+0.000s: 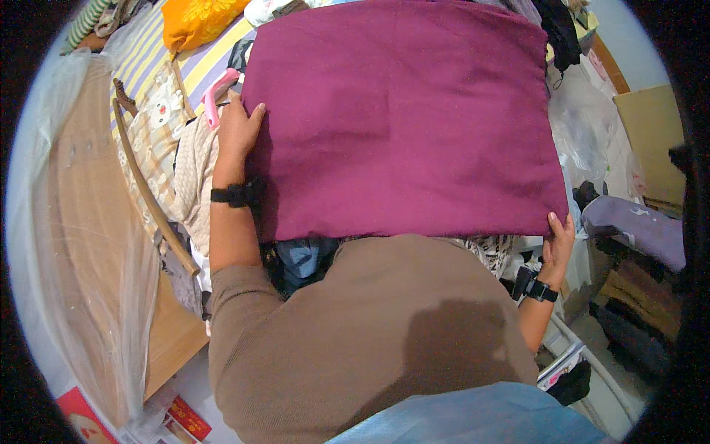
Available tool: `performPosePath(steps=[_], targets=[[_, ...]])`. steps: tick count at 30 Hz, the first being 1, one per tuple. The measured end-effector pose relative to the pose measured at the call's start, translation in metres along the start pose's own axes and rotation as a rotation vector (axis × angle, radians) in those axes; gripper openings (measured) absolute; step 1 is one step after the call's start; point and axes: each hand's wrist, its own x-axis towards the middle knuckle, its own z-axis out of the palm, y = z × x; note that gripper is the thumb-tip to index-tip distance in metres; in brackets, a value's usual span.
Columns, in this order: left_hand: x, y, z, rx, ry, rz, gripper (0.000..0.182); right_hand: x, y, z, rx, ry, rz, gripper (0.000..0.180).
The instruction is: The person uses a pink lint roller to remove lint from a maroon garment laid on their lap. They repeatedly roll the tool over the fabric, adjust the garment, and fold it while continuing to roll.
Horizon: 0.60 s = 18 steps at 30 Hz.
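A large rectangle of plum-purple fabric [410, 122] is spread out before me, with faint crease lines across its middle. At its left edge is my left hand [236, 130], its thumb over the cloth and its other fingertips mostly hidden. My right hand [559, 244] pinches the near right corner, thumb on top. Both wrists wear black straps. Close to my left fingers lies a pink plastic handle-like object [217, 97]. The cloth's near edge meets my brown shirt [377, 311], and dark blue fabric [302, 258] shows beneath it.
A curved wooden stick [147, 186] and a patterned cloth [161, 111] lie left, beside a wooden panel [83, 183] behind sheer netting. An orange bag [199, 25] sits on striped bedding. Clear plastic [579, 127], a grey-purple cloth item [635, 222] and a white metal frame [596, 366] are right.
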Motion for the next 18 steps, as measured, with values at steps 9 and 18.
performPosePath(steps=[9,18], targets=[[0.008,-0.027,0.018,-0.044,0.129,-0.163,0.039,-0.001,0.006,0.009,0.012,0.092,-0.013,0.040],[0.018,-0.013,0.012,0.133,0.214,-0.124,0.040,0.000,0.014,0.000,0.059,0.048,-0.013,0.033]])
